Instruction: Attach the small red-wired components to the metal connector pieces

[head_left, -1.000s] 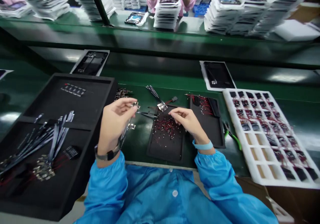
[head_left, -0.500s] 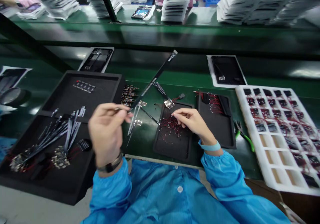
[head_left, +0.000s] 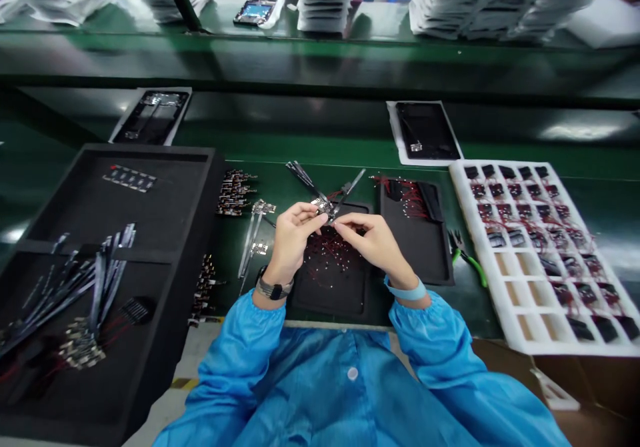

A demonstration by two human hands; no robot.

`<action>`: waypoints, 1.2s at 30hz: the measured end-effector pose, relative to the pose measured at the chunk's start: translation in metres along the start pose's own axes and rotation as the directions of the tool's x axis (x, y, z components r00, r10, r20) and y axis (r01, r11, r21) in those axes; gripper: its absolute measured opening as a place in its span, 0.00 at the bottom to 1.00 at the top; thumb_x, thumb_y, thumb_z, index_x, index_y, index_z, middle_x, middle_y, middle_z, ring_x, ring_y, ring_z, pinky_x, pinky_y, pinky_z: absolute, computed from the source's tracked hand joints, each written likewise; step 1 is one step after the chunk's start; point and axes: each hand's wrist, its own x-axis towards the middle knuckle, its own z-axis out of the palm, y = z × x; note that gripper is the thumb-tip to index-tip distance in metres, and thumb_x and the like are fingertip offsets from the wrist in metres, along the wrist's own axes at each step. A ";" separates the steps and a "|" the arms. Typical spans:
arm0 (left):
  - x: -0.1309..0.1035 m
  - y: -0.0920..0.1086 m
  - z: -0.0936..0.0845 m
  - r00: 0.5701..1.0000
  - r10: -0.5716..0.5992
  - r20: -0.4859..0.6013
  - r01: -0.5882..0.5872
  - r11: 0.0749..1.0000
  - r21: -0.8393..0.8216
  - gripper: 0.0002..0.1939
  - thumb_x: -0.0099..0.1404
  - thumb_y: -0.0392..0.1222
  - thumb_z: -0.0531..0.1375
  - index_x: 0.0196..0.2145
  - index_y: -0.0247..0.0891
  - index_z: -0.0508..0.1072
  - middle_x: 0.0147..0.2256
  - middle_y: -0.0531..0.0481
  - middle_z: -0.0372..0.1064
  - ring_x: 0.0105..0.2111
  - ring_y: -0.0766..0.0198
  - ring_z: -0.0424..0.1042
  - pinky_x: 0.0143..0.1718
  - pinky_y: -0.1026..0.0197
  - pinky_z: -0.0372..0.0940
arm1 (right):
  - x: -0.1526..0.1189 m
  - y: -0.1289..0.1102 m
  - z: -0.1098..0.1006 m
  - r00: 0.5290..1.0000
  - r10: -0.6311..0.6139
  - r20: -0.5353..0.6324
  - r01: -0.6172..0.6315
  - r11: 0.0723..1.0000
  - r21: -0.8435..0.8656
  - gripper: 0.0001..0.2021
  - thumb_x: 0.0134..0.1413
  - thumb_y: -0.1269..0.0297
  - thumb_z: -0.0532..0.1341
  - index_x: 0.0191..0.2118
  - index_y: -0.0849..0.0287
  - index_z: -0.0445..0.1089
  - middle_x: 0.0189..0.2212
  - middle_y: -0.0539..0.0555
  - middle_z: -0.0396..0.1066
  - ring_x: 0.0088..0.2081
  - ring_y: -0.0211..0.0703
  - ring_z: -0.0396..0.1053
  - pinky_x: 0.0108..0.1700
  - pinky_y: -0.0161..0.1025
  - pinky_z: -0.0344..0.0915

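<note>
Above a small black tray (head_left: 330,294) holding red-wired parts (head_left: 333,254), my two hands meet. The fingers of my left hand (head_left: 295,237) pinch the end of a dark flat strip (head_left: 349,190) that slants up to the right. My right hand (head_left: 370,242) has thumb and index finger pressed together at the same end; what they hold is too small to name. Beside the fingertips lies a bundle of strips (head_left: 306,179) with small metallic boards. Two more boards (head_left: 260,248) with strips lie left of my left hand.
A large black tray (head_left: 187,234) with strip bundles stands at left. To the right are a second small tray (head_left: 440,260), green-handled pliers (head_left: 470,265) and a white compartment tray (head_left: 505,310). Behind, a shelf (head_left: 280,50) carries stacks; a person is beyond.
My left hand has moved right and down, bringing the strip to my right hand's fingertips. The strip now lies lower. The whole view has shifted, with the scene sliding left.
</note>
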 end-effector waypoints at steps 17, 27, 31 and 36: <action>0.001 -0.003 -0.003 0.993 -0.090 0.082 0.087 0.996 0.030 0.16 0.51 0.41 0.78 0.30 0.34 0.75 0.27 0.48 0.78 0.26 0.66 0.74 0.28 0.65 0.66 | -0.003 0.000 -0.003 1.000 -0.002 0.008 0.002 0.997 -0.072 0.12 0.63 0.59 0.64 0.32 0.59 0.81 0.27 0.52 0.76 0.25 0.37 0.62 0.29 0.37 0.59; 0.002 -0.005 -0.004 0.987 -0.126 0.102 0.122 0.992 0.041 0.17 0.50 0.41 0.78 0.30 0.35 0.75 0.27 0.49 0.77 0.24 0.66 0.74 0.30 0.62 0.68 | -0.004 0.001 -0.006 0.999 0.032 0.029 -0.029 0.996 -0.079 0.12 0.62 0.59 0.64 0.32 0.59 0.81 0.26 0.52 0.76 0.25 0.38 0.62 0.29 0.37 0.57; 0.002 -0.006 -0.005 0.987 -0.123 0.107 0.119 0.992 0.042 0.18 0.50 0.42 0.78 0.30 0.35 0.74 0.27 0.49 0.77 0.24 0.66 0.74 0.30 0.62 0.69 | -0.004 0.002 -0.006 0.999 0.032 0.033 -0.029 0.996 -0.082 0.11 0.62 0.60 0.64 0.33 0.59 0.81 0.26 0.52 0.76 0.25 0.38 0.62 0.29 0.37 0.58; 0.000 -0.007 -0.005 0.993 -0.074 0.090 0.064 0.992 0.108 0.18 0.50 0.42 0.78 0.30 0.34 0.75 0.27 0.49 0.77 0.24 0.66 0.74 0.31 0.62 0.71 | -0.005 0.002 -0.007 0.998 0.047 0.043 -0.042 0.994 -0.102 0.12 0.62 0.59 0.64 0.33 0.60 0.81 0.24 0.51 0.75 0.24 0.37 0.61 0.28 0.37 0.56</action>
